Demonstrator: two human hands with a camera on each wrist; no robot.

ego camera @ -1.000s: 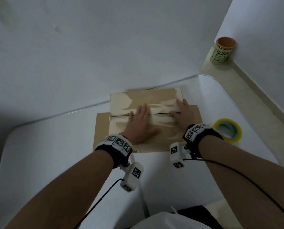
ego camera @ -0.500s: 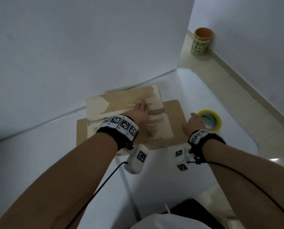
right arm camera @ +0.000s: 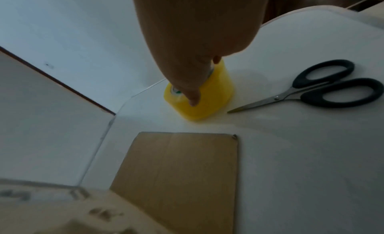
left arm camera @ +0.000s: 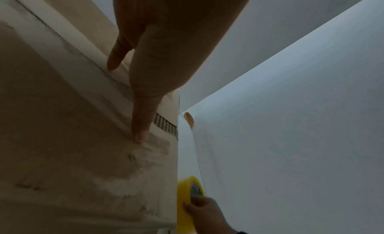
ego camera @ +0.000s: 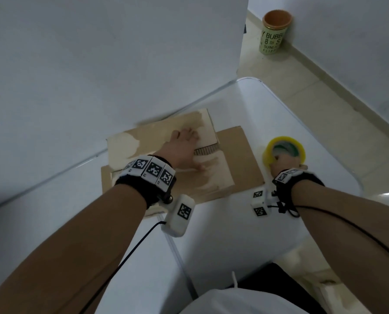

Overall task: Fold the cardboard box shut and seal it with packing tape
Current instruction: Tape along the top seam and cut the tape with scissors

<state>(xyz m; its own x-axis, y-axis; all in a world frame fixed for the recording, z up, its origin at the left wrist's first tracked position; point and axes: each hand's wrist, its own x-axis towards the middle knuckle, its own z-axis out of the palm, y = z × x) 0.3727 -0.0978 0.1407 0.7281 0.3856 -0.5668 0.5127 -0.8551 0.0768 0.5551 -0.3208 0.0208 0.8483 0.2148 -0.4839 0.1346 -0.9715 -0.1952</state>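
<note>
From the head view, my left hand (ego camera: pixel 181 148) lies flat with fingers spread on the closed top flaps of the cardboard box (ego camera: pixel 213 177), which sits on the white desk (ego camera: pixel 234 234) against the wall; a short stretch of corrugated edge shows at the seam just right of my fingers. A brown flap of the box lies flat on the desk to the right. My right hand (ego camera: pixel 281 163) is on the yellow roll of packing tape (ego camera: pixel 301 147), which stands on the desk just beside that flap, near the rounded corner. On the floor beyond the desk, in the corner of the room, stands a green paper cup (ego camera: pixel 272 36) with an orange inside. In the left wrist view, my left hand (left arm camera: pixel 158 45) has its fingers straight and its fingertips (left arm camera: pixel 140 137) pressing the pale box top (left arm camera: pixel 72 139) beside the seam; lower down, my right hand (left arm camera: pixel 204 213) pinches the tape roll (left arm camera: pixel 185 193). In the right wrist view, my right hand (right arm camera: pixel 195 60) grips the yellow roll (right arm camera: pixel 209 99), thumb over its outer face and another finger behind it. Black-handled scissors (right arm camera: pixel 307 91) lie closed on the desk (right arm camera: pixel 301 171) just to the right of the roll, and the brown flap (right arm camera: pixel 182 168) lies in front, apart from the tape.
</note>
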